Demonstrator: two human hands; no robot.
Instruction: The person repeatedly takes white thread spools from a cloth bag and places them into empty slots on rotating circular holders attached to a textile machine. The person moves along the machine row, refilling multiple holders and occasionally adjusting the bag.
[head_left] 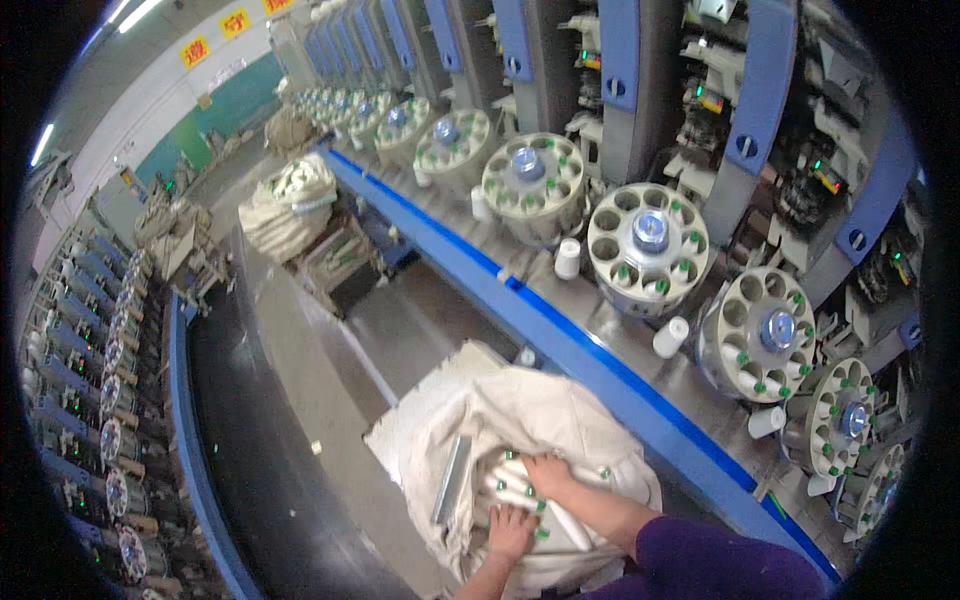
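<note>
Cloth sack and bobbins beneath two bare hands. The white yarn bobbins (515,496), with green tips (541,533), lie loosely crossed inside an open cream cloth sack (540,400) at the lower centre of the frame. The left hand (511,532) rests palm down on the lower left of the pile, fingers extended and slightly parted; the right hand (547,477) lies over its upper part, fingers reaching leftward. Whether either hand grips a bobbin cannot be told. A grey metal strip (453,480) lies on the cloth left of the pile. Round magazines (627,250) line the machine at right. Each bobbin is probably light, with a stiff core and a soft, easily scuffed, somewhat slippery winding; the green-tipped end likely offers the safest hold. The sack should fold readily.
</note>
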